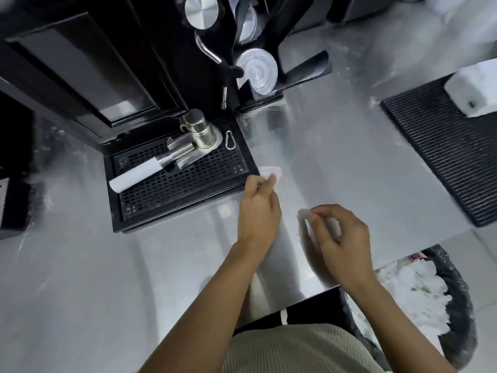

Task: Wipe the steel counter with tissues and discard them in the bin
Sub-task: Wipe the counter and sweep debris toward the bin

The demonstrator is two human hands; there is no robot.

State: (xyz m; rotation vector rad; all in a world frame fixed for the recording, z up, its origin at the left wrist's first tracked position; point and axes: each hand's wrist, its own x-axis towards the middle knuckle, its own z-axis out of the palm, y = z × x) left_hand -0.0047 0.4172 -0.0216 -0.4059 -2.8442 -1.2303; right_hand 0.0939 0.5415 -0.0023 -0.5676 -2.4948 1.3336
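Observation:
The steel counter point(336, 162) fills the middle of the head view. My left hand point(259, 208) pinches a small white tissue point(271, 172) on the counter, right beside the corner of the black drip tray point(183, 184). To its right my right hand point(338, 235) is closed around a crumpled white tissue point(305, 215), just above the counter near its front edge. The bin point(454, 297), lined with a black bag and filled with white tissues, stands below the counter at the lower right.
A black coffee machine point(88, 68) stands at the back left, with a steel portafilter point(172, 154) and a carabiner point(230, 140) on its drip tray. A lid holder point(258, 68) stands behind. A black rubber mat point(446, 146) with a white device point(473, 92) lies at right.

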